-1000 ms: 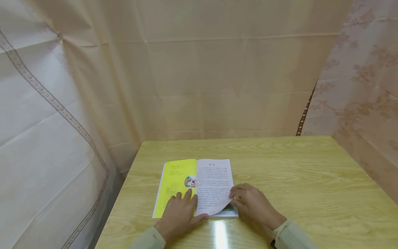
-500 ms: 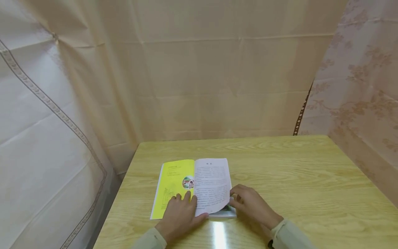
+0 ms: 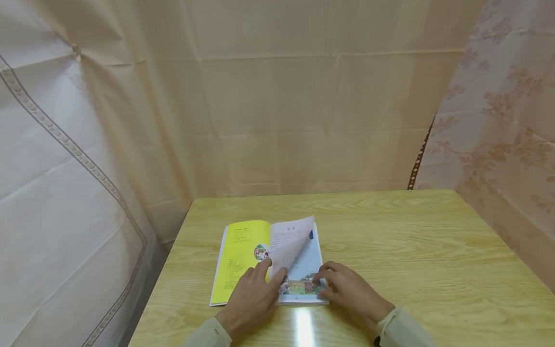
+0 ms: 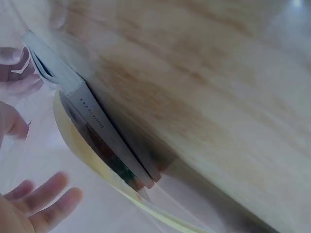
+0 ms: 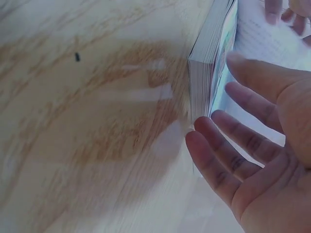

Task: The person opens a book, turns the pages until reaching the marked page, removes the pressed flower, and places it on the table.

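There's your book (image 3: 309, 258), open on the tabletop (image 3: 412, 246). Your left grip (image 3: 251, 296), fingers extended, clasping nothing, lies over the yellow side (image 3: 247, 238), likely keeping it down beside the lifted page (image 3: 291, 238); your right grip (image 3: 352, 292), loose and unladen, flanks the right edge, perhaps to steady it.

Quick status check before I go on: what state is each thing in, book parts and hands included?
Book: open, on the table.
Yellow page: face up, bowed.
Printed leaf: lifted, curled leftward.
Illustrated page: partly uncovered.
Left hand: open, over the book's lower part.
Right hand: relaxed, at the book's lower right.
Beige curtain: hanging, creased.
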A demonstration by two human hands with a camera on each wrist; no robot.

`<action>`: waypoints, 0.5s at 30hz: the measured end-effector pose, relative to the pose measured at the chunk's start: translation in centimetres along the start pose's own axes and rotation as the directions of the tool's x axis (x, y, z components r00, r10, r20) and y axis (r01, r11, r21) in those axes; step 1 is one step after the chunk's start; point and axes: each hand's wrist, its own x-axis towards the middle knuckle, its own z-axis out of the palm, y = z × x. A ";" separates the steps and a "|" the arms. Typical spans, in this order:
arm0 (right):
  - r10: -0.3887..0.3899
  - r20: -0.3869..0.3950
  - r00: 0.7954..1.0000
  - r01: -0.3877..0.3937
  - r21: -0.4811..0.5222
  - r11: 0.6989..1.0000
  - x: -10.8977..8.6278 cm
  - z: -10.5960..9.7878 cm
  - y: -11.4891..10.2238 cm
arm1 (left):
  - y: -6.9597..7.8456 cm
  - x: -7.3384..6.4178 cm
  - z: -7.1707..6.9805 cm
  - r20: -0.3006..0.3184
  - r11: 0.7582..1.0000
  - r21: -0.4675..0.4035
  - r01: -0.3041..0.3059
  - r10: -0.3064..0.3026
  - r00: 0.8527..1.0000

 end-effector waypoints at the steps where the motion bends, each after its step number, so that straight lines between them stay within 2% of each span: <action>1: -0.005 0.007 1.000 0.005 -0.004 1.000 0.0 0.0 0.0 | -0.1 0.0 0.0 -0.016 1.000 0.016 -0.012 0.012 1.000; 6: 0.020 0.059 0.998 -0.019 -0.016 1.000 0.0 0.0 -0.2 | -1.0 -0.2 0.0 -0.100 0.991 0.132 -0.021 0.035 0.994; 11: 0.038 0.091 0.995 -0.035 -0.036 0.999 0.1 0.0 -0.3 | -1.7 -0.7 -0.1 -0.171 0.968 0.243 0.062 -0.020 0.985; 15: 0.030 0.079 0.996 -0.026 -0.049 0.998 0.0 0.0 -0.3 | -2.2 -1.0 0.1 -0.244 0.952 0.296 0.084 -0.010 0.970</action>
